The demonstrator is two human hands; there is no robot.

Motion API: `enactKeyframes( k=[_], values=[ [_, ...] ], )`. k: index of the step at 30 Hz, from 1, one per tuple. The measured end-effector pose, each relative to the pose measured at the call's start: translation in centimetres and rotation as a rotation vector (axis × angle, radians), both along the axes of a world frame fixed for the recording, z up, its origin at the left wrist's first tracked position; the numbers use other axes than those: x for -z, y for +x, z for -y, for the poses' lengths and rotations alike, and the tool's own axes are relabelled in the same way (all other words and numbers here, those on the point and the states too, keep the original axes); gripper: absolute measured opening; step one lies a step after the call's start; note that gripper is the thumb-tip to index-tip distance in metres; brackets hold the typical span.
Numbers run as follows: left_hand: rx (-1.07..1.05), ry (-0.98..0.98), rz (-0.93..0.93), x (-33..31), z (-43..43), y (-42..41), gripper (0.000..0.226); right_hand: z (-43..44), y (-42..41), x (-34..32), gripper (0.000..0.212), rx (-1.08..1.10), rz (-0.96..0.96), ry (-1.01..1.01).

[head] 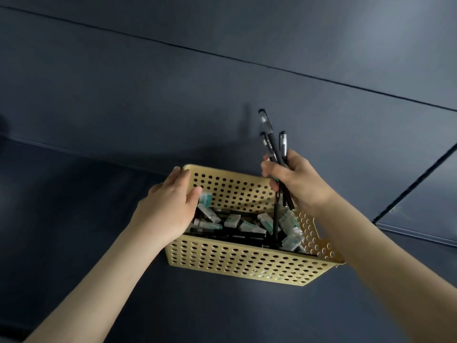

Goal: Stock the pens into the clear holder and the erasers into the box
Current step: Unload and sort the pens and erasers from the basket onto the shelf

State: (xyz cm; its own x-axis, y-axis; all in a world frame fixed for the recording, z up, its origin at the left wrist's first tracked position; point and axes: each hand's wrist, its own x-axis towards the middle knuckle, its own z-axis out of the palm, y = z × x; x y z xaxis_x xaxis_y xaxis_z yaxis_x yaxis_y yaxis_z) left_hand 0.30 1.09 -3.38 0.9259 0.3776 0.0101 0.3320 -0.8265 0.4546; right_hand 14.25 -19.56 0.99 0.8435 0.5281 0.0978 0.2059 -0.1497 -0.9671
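Observation:
A yellow perforated basket [237, 261] sits on a dark blue surface. Inside it lie several wrapped white-and-green erasers [249, 225] and several black pens [230, 235] along the bottom. My left hand [168, 206] grips the basket's left rim, thumb inside the basket. My right hand [294, 179] is raised over the basket's right side and grips a bunch of black pens [272, 142] with their capped ends pointing up. One pen [275, 219] hangs down from that hand into the basket. No clear holder or box is in view.
The dark blue surface [123, 107] spreads all round the basket, crossed by thin dark seams [222, 58] at the back and right.

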Motion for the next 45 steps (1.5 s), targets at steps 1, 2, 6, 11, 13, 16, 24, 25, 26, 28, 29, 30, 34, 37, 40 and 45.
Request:
enactKeyframes(
  k=[1, 2, 6, 11, 13, 16, 24, 25, 26, 28, 29, 30, 34, 37, 40, 45],
  values=[
    [-0.020, 0.074, 0.015, -0.4, 0.2, 0.0, 0.059, 0.5, -0.1, -0.4, 0.013, 0.053, -0.002, 0.058],
    [-0.042, 0.150, 0.050, -0.7, 0.5, 0.1, 0.057, 1.0, -0.1, -0.8, 0.013, 0.106, -0.011, 0.123],
    [0.083, 0.092, 0.348, -3.7, 5.4, 1.3, 0.053, 3.6, -0.8, -2.5, 0.009, 0.265, -0.139, 0.394],
    [0.411, -0.290, 0.259, -5.4, 16.1, 3.5, 0.055, 8.8, -2.4, -3.8, 0.012, 0.383, -0.257, 0.674],
    [0.459, -0.568, 0.169, -5.5, 20.0, 3.7, 0.053, 12.3, -3.0, -3.9, 0.011, 0.444, -0.256, 0.728],
    [0.603, -0.784, 0.037, -5.8, 26.3, 3.2, 0.040, 18.9, -4.4, -3.2, 0.012, 0.536, -0.233, 0.730],
    [0.670, -0.884, -0.157, -3.8, 43.8, 2.0, 0.034, 40.2, -8.7, 0.3, 0.014, 0.771, -0.227, 0.748],
    [0.651, -0.916, -0.160, -3.2, 45.8, 2.0, 0.033, 42.9, -9.1, 0.9, 0.013, 0.808, -0.228, 0.729],
    [0.621, -0.947, -0.143, -2.7, 47.8, 2.1, 0.031, 45.4, -9.5, 1.6, 0.013, 0.849, -0.232, 0.687],
    [0.543, -1.007, -0.069, -1.8, 51.8, 2.5, 0.025, 49.7, -10.4, 2.9, 0.015, 0.898, -0.235, 0.535],
    [0.499, -1.056, -0.034, -1.4, 53.9, 2.7, 0.021, 51.5, -10.9, 3.6, 0.016, 0.897, -0.240, 0.440],
    [0.457, -1.116, -0.008, -1.2, 56.0, 2.9, 0.018, 53.0, -11.3, 4.2, 0.018, 0.884, -0.245, 0.356],
    [0.372, -1.202, 0.048, -0.3, 62.8, 4.2, 0.013, 56.7, -12.5, 5.4, 0.026, 0.796, -0.240, 0.203],
    [0.362, -1.252, 0.030, 0.5, 65.7, 5.4, 0.018, 58.8, -12.0, 5.8, 0.034, 0.771, -0.210, 0.133],
    [0.381, -1.323, -0.003, 1.2, 67.7, 7.0, 0.019, 60.3, -10.3, 6.3, 0.036, 0.778, -0.192, 0.102],
    [0.421, -1.397, -0.030, 2.5, 70.0, 10.1, 0.016, 62.2, -7.1, 7.4, 0.032, 0.757, -0.158, 0.039]
  ],
)
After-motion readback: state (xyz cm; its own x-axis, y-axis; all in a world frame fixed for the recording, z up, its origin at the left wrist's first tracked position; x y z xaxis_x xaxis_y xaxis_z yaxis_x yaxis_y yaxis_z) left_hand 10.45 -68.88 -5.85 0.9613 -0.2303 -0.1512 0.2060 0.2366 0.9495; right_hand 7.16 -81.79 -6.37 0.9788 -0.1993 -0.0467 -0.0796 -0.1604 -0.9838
